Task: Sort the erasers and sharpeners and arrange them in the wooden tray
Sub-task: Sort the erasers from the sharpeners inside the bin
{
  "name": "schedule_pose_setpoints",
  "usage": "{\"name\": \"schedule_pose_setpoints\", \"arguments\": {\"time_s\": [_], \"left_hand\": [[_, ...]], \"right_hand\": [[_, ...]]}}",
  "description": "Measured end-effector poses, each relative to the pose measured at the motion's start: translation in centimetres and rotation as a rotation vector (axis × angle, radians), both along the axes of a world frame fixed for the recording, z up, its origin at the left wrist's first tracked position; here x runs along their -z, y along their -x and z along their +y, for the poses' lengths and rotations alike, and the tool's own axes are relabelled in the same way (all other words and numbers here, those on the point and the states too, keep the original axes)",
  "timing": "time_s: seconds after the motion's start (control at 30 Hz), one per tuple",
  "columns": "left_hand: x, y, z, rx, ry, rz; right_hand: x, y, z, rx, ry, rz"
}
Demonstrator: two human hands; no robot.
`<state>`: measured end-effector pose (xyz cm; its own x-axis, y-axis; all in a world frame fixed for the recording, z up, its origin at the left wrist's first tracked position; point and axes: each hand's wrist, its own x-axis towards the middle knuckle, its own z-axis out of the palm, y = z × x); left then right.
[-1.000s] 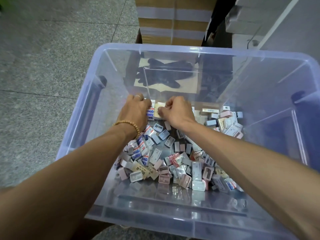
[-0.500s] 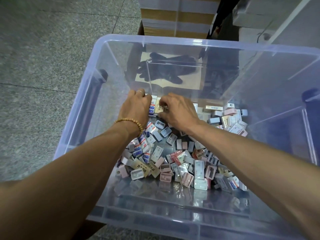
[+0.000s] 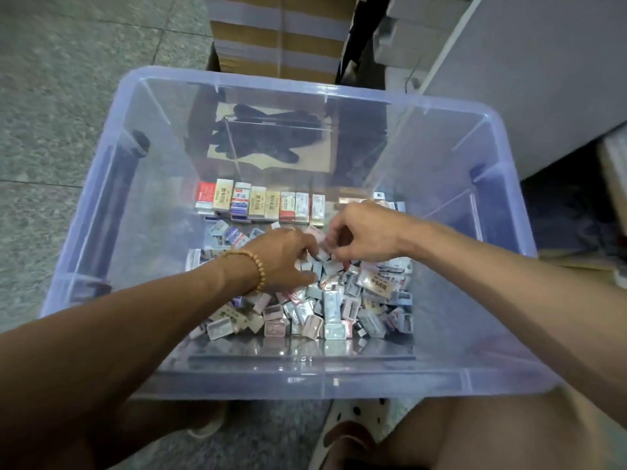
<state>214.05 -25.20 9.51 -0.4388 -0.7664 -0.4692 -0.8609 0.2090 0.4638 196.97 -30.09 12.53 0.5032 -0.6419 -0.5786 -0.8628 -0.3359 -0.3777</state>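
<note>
Reaching into clear bin point(image 3: 101, 184): both hands, left hand point(image 3: 283, 257) & right hand point(image 3: 363, 232), fingers curled in eraser/sharpener pile point(image 3: 339, 300), grip unclear; labels illegible.

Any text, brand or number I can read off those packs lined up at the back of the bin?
None legible.
Row of erasers: printed sleeves, characters too blurred to read.
Loose pile: print too small.
Clear bin: no label visible.
</note>
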Motion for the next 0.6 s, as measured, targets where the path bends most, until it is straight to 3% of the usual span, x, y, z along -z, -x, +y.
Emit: {"name": "schedule_pose_setpoints", "arguments": {"time_s": [0.1,0.23,0.47,0.6], "left_hand": [[1.3,1.7,0.8,0.282,-0.030,-0.111],[2.1,2.1,0.7,0.397,0.047,-0.186],[2.3,1.0,0.2,0.374,-0.157,-0.130],[2.7,0.2,0.3,0.382,-0.170,-0.184]], "right_hand": [[-0.3,2.1,1.9,-0.034,-0.072,0.132],[1.0,3.9,4.0,-0.047,0.040,0.279],[2.1,3.9,4.9,0.041,-0.025,0.230],[2.5,3.3,4.5,0.155,-0.132,0.082]]}}
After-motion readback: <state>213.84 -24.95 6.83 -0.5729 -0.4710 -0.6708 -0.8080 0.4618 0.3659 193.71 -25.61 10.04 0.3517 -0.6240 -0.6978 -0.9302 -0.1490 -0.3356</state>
